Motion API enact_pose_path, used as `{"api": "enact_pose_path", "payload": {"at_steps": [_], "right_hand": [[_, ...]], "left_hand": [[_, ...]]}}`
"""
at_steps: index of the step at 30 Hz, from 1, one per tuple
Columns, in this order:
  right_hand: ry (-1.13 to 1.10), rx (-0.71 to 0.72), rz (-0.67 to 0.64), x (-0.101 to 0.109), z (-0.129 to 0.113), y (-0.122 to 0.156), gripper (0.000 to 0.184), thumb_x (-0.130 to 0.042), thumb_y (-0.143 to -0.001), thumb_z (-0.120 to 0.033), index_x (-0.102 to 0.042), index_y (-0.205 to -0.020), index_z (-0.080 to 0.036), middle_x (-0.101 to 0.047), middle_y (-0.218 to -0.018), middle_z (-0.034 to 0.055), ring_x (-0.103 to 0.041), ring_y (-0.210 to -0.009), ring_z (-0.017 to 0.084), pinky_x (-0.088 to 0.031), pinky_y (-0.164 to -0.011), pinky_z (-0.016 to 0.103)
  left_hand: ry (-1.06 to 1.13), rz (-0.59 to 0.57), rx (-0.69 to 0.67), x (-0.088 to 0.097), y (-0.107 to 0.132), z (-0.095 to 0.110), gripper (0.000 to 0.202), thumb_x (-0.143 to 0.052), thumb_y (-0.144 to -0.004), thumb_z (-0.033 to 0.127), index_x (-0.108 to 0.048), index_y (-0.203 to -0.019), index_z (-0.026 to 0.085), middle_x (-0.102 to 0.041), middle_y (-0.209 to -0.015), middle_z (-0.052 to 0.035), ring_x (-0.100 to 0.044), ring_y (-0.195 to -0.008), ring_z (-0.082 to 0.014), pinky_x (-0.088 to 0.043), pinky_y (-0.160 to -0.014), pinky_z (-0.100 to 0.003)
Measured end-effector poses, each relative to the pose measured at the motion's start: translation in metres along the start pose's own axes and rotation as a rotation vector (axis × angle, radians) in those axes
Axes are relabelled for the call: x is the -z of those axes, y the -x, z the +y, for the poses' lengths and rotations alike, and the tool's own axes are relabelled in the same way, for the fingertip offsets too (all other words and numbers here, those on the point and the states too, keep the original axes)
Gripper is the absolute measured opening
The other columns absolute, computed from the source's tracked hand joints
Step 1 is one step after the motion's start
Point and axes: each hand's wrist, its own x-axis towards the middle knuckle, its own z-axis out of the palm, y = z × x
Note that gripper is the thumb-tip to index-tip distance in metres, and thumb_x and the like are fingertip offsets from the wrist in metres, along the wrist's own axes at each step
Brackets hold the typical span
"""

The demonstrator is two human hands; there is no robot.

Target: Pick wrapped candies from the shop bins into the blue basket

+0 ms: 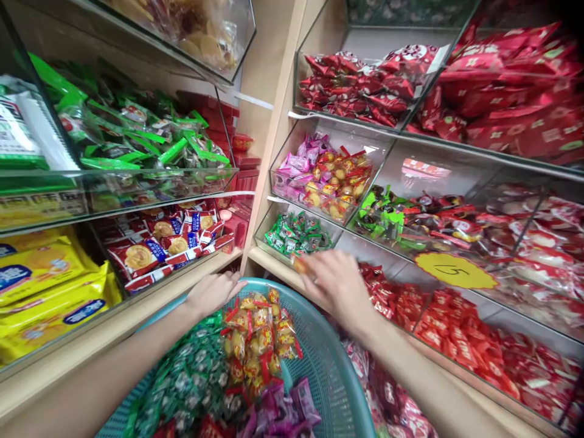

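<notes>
My left hand [214, 294] is closed over the far rim of a teal plastic basket [349, 380]. Inside the basket lie green-wrapped candies [191, 371], clear packets with golden contents and red ends [258, 334], purple-wrapped candies [285, 407] and some red ones at the bottom edge. Over the basket's far right side, in front of a bin of small green-wrapped candies [298, 232], is my right hand [337, 283], blurred by motion. Its fingers are bent together, and a small orange-brown bit shows at their tips, too smeared to name.
Clear-walled shelf bins surround the basket. On the left are green packets [137, 134], biscuit packs [164, 240] and yellow packs [55, 280]. Golden and pink candies [335, 173] sit above the green bin. A wooden post [269, 140] divides the shelves; a yellow price tag [456, 271] hangs right.
</notes>
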Motion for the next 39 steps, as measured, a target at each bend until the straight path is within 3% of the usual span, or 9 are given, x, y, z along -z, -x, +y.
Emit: {"api": "enact_pose_path", "payload": {"at_steps": [4,9,17,27,33,39], "right_hand": [[-0.174,-0.113,-0.191,-0.042,-0.02,0.051,0.023,-0.049,-0.09,-0.029,-0.06,-0.109,-0.02,-0.063,-0.094,0.0064,-0.052,-0.087,0.02,-0.039,-0.074,0.034],[-0.346,-0.285,-0.262,-0.063,-0.018,0.068,0.02,-0.054,-0.087,-0.026,-0.062,-0.105,-0.02,-0.066,-0.09,0.0045,-0.056,-0.085,0.02,-0.042,-0.076,0.033],[-0.396,-0.304,-0.295,-0.072,-0.014,0.063,0.011,-0.053,-0.087,-0.019,-0.062,-0.093,-0.02,-0.067,-0.089,0.0029,-0.056,-0.084,0.019,-0.042,-0.078,0.033],[-0.464,-0.444,-0.149,-0.083,-0.023,0.059,0.012,-0.048,-0.087,-0.018,-0.059,-0.083,-0.019,-0.063,-0.078,0.0031,-0.059,-0.072,0.017,-0.044,-0.066,0.028],[-0.347,-0.357,-0.238,-0.088,-0.027,0.06,0.011,-0.047,-0.09,-0.019,-0.057,-0.086,-0.018,-0.061,-0.082,0.0031,-0.058,-0.075,0.016,-0.043,-0.067,0.026],[-0.158,-0.23,-0.324,-0.077,-0.032,0.063,0.007,-0.052,-0.088,-0.022,-0.056,-0.093,-0.02,-0.058,-0.087,0.0033,-0.056,-0.082,0.018,-0.041,-0.07,0.028]], "left_hand": [[0.002,0.004,0.001,0.0,0.001,0.001,0.059,-0.012,-0.092,0.05,-0.056,-0.111,0.016,-0.068,-0.091,-0.0126,-0.067,-0.081,-0.0235,-0.048,-0.069,-0.032],[0.013,-0.007,0.015,-0.003,0.001,-0.001,0.057,-0.014,-0.092,0.051,-0.055,-0.113,0.017,-0.068,-0.093,-0.0119,-0.066,-0.082,-0.0222,-0.048,-0.07,-0.032],[0.005,-0.01,0.012,-0.005,0.001,-0.001,0.057,-0.013,-0.092,0.05,-0.056,-0.112,0.018,-0.068,-0.091,-0.0117,-0.067,-0.079,-0.0231,-0.047,-0.068,-0.033],[-0.006,-0.024,0.005,-0.001,0.001,0.0,0.056,-0.013,-0.092,0.049,-0.055,-0.112,0.017,-0.068,-0.093,-0.0119,-0.066,-0.085,-0.0233,-0.047,-0.073,-0.034],[-0.038,-0.037,0.002,-0.001,0.001,-0.001,0.056,-0.013,-0.093,0.048,-0.055,-0.114,0.017,-0.068,-0.095,-0.0122,-0.067,-0.083,-0.0251,-0.048,-0.07,-0.035],[-0.034,-0.022,-0.009,-0.002,0.002,-0.002,0.057,-0.012,-0.093,0.047,-0.054,-0.116,0.017,-0.068,-0.095,-0.0121,-0.067,-0.084,-0.0244,-0.049,-0.071,-0.035]]}}
